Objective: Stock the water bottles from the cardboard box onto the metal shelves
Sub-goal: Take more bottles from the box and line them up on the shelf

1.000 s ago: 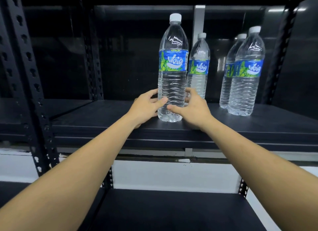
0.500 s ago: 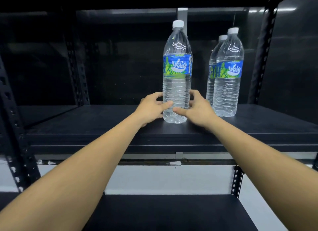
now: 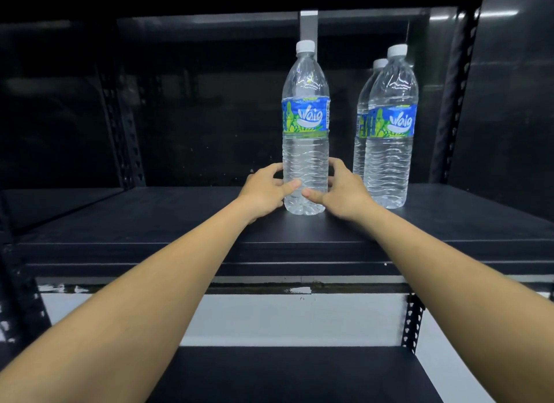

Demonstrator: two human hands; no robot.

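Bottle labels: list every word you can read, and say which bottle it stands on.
"waig", in stylised white letters: label of the left bottle.
"waig": label of the right bottle.
Small print along the top edge of the left bottle's label: too small to read.
Label of the rear bottle: mostly hidden, unreadable.

Centre water bottle (image 3: 305,162), gripped by my left hand (image 3: 263,189) and right hand (image 3: 344,192): blue-green label (image 3: 305,117) reads "Waig" in white script. The tiny print along the label's top edge and side strip is too small to read. Front right water bottle (image 3: 389,168): same "Waig" label. Rear water bottle (image 3: 363,102) behind it: label mostly hidden, unreadable.
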